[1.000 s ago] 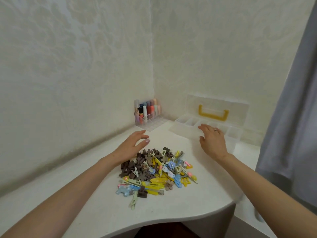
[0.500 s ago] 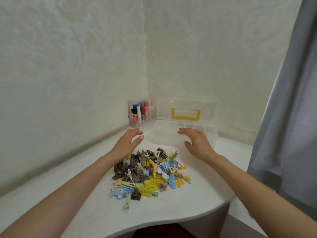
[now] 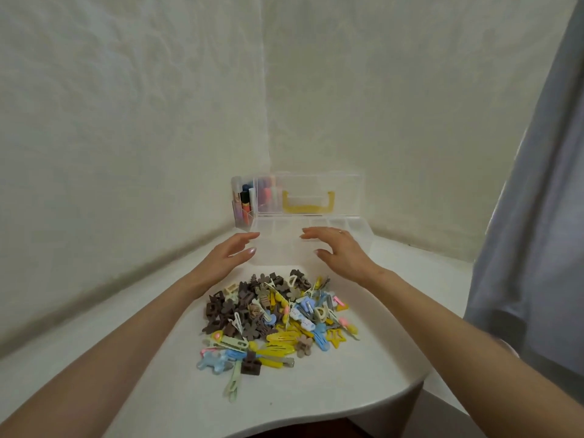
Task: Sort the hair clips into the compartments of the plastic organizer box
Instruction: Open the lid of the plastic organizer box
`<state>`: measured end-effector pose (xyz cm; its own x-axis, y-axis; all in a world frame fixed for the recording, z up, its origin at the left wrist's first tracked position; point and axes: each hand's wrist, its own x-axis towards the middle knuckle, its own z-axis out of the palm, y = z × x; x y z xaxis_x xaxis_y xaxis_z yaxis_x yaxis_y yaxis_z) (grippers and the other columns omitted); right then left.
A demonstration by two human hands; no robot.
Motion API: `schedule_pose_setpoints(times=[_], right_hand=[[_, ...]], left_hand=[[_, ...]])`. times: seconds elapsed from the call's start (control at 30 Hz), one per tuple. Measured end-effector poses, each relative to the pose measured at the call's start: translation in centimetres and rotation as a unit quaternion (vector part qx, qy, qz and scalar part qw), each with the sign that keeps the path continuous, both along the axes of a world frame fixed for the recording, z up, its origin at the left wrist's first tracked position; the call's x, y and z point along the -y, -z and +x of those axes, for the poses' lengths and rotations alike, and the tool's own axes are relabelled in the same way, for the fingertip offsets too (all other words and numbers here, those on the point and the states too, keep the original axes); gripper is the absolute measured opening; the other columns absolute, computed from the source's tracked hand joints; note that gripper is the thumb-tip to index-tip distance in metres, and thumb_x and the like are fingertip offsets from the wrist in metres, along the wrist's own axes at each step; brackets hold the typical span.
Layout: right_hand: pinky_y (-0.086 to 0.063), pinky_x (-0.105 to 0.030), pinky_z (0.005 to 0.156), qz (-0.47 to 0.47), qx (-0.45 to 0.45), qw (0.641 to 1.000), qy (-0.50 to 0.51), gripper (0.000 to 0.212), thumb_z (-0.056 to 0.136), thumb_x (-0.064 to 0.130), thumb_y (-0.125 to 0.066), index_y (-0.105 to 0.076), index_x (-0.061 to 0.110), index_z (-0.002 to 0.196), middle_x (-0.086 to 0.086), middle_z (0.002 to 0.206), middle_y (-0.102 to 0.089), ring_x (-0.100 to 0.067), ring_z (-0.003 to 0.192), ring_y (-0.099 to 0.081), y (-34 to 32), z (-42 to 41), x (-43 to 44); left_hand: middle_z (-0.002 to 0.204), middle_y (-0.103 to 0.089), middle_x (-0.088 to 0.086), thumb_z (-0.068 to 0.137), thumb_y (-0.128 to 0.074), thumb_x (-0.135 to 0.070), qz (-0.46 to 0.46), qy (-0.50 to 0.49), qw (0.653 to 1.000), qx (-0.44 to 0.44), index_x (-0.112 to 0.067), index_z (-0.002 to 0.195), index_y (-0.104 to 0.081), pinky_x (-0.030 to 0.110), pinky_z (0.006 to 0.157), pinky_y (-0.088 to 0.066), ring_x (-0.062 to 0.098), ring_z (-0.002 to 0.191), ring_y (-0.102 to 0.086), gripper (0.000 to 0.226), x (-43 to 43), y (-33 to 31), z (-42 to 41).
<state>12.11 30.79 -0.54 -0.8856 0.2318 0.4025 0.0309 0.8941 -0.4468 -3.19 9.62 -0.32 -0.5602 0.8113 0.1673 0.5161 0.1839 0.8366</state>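
Soft, even daylight; wide-angle bending at edges.

No text, label, brand, number or sign can be read anywhere in the head view. Nothing legible is borne by the clear plastic organizer box (image 3: 363,230), its raised lid or its yellow handle (image 3: 308,203). The tubes in the clear holder (image 3: 241,203) beside it are seen only as coloured shapes; any print on them is too small and blurred to be made out. No lettering is shown on the hair clips (image 3: 278,317).
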Motion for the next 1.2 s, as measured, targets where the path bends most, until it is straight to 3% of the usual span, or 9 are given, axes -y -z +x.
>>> schedule_pose_setpoints(times=[0.23, 0.3, 0.4, 0.47, 0.57, 0.73, 0.87, 0.97, 1.2], right_hand=[[-0.014, -0.031, 0.117, -0.017, -0.072, 0.997, -0.027, 0.047, 0.087, -0.001, -0.052, -0.052, 0.018, 0.13, 0.004, 0.143, -0.044, -0.01, 0.134, -0.036, 0.4, -0.1, -0.2], [-0.01, -0.027, 0.118, -0.034, -0.146, 0.989, -0.005, 0.048, 0.086, -0.003, -0.049, -0.053, 0.017, 0.129, 0.005, 0.143, -0.043, -0.006, 0.135, -0.031, 0.7, 0.7, -0.3], [-0.01, -0.035, 0.119, 0.0, -0.199, 0.977, 0.077, 0.043, 0.086, 0.007, -0.045, -0.054, 0.017, 0.127, 0.003, 0.143, -0.043, -0.008, 0.135, -0.033, 1.6, 1.7, -1.7], [-0.018, -0.04, 0.117, 0.01, -0.192, 0.972, 0.137, 0.041, 0.089, 0.013, -0.047, -0.052, 0.016, 0.129, 0.0, 0.146, -0.041, -0.015, 0.136, -0.032, 2.3, 2.4, -2.8], [-0.025, -0.028, 0.107, -0.077, -0.158, 0.965, 0.195, 0.045, 0.093, 0.021, -0.055, -0.044, 0.022, 0.136, 0.0, 0.15, -0.033, -0.016, 0.137, -0.03, 2.9, 3.3, -3.4], [-0.037, -0.023, 0.088, -0.259, -0.134, 0.944, 0.156, 0.042, 0.093, 0.03, -0.054, -0.045, 0.037, 0.133, 0.007, 0.132, -0.052, -0.015, 0.112, -0.051, 3.0, 3.8, -3.5], [-0.041, -0.029, 0.093, -0.271, -0.123, 0.945, 0.139, 0.04, 0.093, 0.029, -0.053, -0.045, 0.047, 0.128, 0.005, 0.127, -0.056, -0.017, 0.114, -0.053, 3.0, 3.9, -3.8], [-0.042, -0.034, 0.099, -0.286, -0.096, 0.947, 0.107, 0.045, 0.094, 0.026, -0.053, -0.04, 0.052, 0.129, 0.004, 0.125, -0.056, -0.015, 0.118, -0.053, 2.8, 3.7, -3.6], [-0.04, -0.025, 0.096, -0.254, -0.094, 0.954, 0.13, 0.06, 0.088, 0.011, -0.059, -0.035, 0.032, 0.139, 0.008, 0.127, -0.052, -0.01, 0.117, -0.05, 2.5, 3.3, -3.0]], left_hand=[[0.137, -0.046, -0.005, 0.094, -0.047, -0.028, 0.065, -0.023, 0.997, 0.025, -0.041, 0.132, -0.042, 0.025, 0.097, -0.035, -0.006, 0.117, -0.045, 0.04, -0.4, 1.9, -0.9], [0.136, -0.048, -0.004, 0.094, -0.047, -0.029, 0.073, -0.025, 0.996, 0.037, -0.046, 0.128, -0.043, 0.027, 0.098, -0.036, 0.0, 0.119, -0.047, 0.038, -0.5, 2.2, -1.3], [0.134, -0.05, -0.011, 0.094, -0.048, -0.031, 0.089, -0.023, 0.994, 0.063, -0.049, 0.123, -0.045, 0.028, 0.1, -0.036, 0.007, 0.123, -0.048, 0.034, -0.4, 2.2, -1.7], [0.133, -0.051, -0.012, 0.091, -0.052, -0.035, 0.095, -0.017, 0.992, 0.077, -0.052, 0.121, -0.045, 0.03, 0.102, -0.035, 0.007, 0.124, -0.047, 0.034, -0.5, 2.1, -1.8], [0.136, -0.049, -0.004, 0.092, -0.052, -0.032, 0.09, -0.015, 0.992, 0.088, -0.046, 0.129, -0.041, 0.031, 0.103, -0.035, 0.007, 0.123, -0.047, 0.041, -0.7, 2.3, -1.9], [0.138, -0.047, -0.006, 0.091, -0.053, -0.036, 0.092, -0.003, 0.993, 0.071, -0.049, 0.13, -0.039, 0.032, 0.106, -0.034, 0.005, 0.127, -0.043, 0.043, -0.7, 2.5, -1.9], [0.137, -0.046, -0.007, 0.075, -0.055, -0.055, 0.085, -0.006, 0.995, 0.058, -0.051, 0.13, -0.038, 0.029, 0.102, -0.036, -0.004, 0.119, -0.048, 0.058, -0.6, 2.5, -1.9], [0.137, -0.045, -0.003, 0.071, -0.055, -0.059, 0.086, -0.028, 0.994, 0.057, -0.052, 0.13, -0.037, 0.032, 0.101, -0.037, 0.003, 0.117, -0.05, 0.062, -0.6, 2.5, -2.2], [0.14, -0.041, -0.002, 0.075, -0.061, -0.058, 0.075, -0.04, 0.993, 0.083, -0.044, 0.134, -0.034, 0.032, 0.102, -0.037, 0.007, 0.119, -0.048, 0.067, -0.4, 2.0, -1.9]])
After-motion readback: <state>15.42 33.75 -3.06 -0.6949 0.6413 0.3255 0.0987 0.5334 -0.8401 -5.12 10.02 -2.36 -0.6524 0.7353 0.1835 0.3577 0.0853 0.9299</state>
